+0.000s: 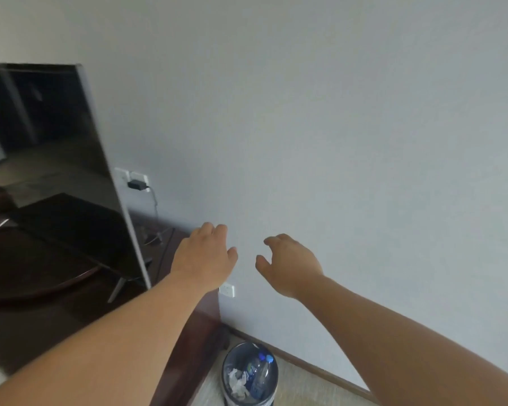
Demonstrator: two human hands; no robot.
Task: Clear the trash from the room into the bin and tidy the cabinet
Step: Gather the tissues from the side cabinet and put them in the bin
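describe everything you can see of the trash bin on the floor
The trash bin is round, upright and dark, and its wall looks like fine mesh. It stands on the beige floor beside the end of the dark wooden cabinet, close to the wall's skirting. Inside lie crumpled white paper and clear plastic bottles with blue caps. The frame edge cuts off its base.

Wall (335,112): plain, pale grey-blue, fills most of view right of television (56,171). Television: large flat screen, off, dark glass reflecting room, thin silver edge, slanted feet. Under television: cabinet (56,323), dark reddish wood, glossy top. Just right of television's edge, on wall: white socket pair (131,174), black adapter (138,184) plugged in, cable (156,206) hanging down. Lower right of television: lone socket (228,289), brown skirting board (320,367), pale beige floor (299,388). Light soft, even.
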